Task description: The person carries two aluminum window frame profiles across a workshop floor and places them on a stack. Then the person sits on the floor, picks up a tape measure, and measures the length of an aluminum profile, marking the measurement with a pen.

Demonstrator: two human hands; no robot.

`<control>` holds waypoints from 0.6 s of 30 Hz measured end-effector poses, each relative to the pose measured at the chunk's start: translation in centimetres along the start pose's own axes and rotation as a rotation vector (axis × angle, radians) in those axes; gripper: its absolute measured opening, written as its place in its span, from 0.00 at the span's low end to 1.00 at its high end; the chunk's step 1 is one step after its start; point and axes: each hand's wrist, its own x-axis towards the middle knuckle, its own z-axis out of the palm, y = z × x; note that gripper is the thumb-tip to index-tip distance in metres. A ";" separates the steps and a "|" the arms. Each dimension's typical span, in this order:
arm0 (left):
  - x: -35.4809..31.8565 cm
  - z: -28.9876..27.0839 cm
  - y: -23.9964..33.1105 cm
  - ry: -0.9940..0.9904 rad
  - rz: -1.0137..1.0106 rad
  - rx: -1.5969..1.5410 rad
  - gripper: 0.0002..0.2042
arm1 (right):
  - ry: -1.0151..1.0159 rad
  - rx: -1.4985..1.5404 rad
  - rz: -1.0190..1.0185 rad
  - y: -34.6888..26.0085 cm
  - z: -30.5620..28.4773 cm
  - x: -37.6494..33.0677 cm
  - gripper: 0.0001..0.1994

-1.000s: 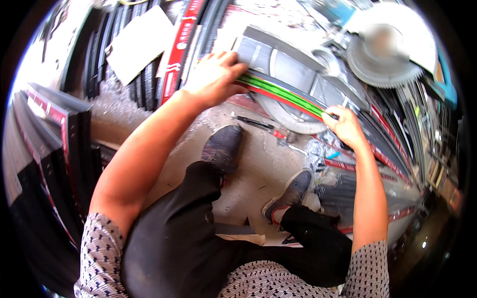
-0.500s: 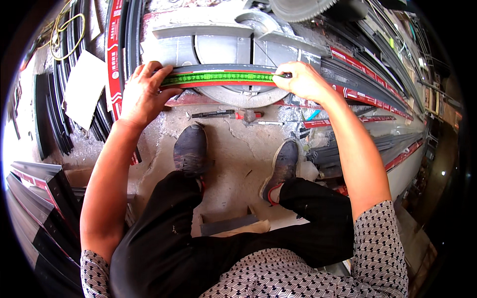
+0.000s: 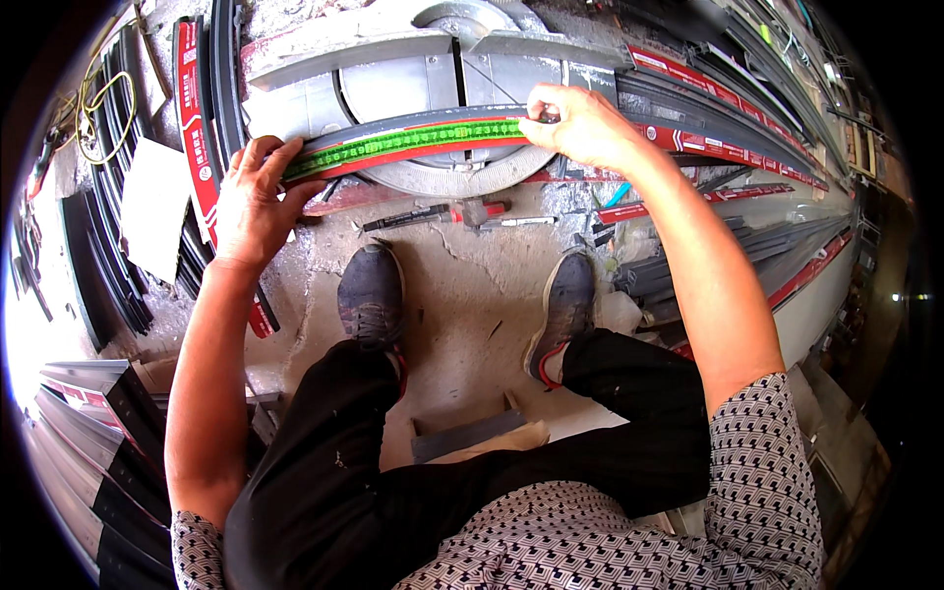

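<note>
the green ruler (image 3: 413, 143) has both ends hidden under the hands, its printed markings too small to tell.

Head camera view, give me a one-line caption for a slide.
Seated person's left hand and right hand press a green ruler along a grey strip on a saw table.
</note>
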 end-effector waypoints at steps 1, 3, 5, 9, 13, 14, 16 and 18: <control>0.0 -0.1 0.1 -0.001 -0.003 0.006 0.26 | 0.004 -0.007 0.014 0.1 -0.2 -0.2 0.13; 0.0 0.0 0.0 -0.005 -0.004 0.006 0.26 | 0.007 -0.023 0.050 -0.2 -0.6 -0.6 0.14; 0.1 0.1 0.0 -0.002 0.000 0.005 0.26 | 0.054 -0.034 0.003 0.5 -0.1 -0.6 0.14; 0.0 0.1 0.0 -0.015 -0.006 -0.006 0.27 | 0.073 -0.065 0.019 0.2 0.0 -1.1 0.15; -0.1 0.3 -0.2 0.003 0.003 -0.006 0.27 | 0.133 -0.142 0.031 -0.3 0.4 -1.3 0.15; -0.1 0.3 -0.2 0.002 0.002 -0.010 0.27 | 0.162 -0.158 0.013 -0.3 0.6 -1.4 0.15; 0.0 0.2 -0.2 -0.011 0.006 0.002 0.27 | 0.183 -0.168 0.008 -0.4 0.8 -1.6 0.15; 0.1 0.2 -0.1 -0.016 0.010 0.018 0.27 | 0.166 -0.157 0.030 -0.7 0.7 -1.6 0.14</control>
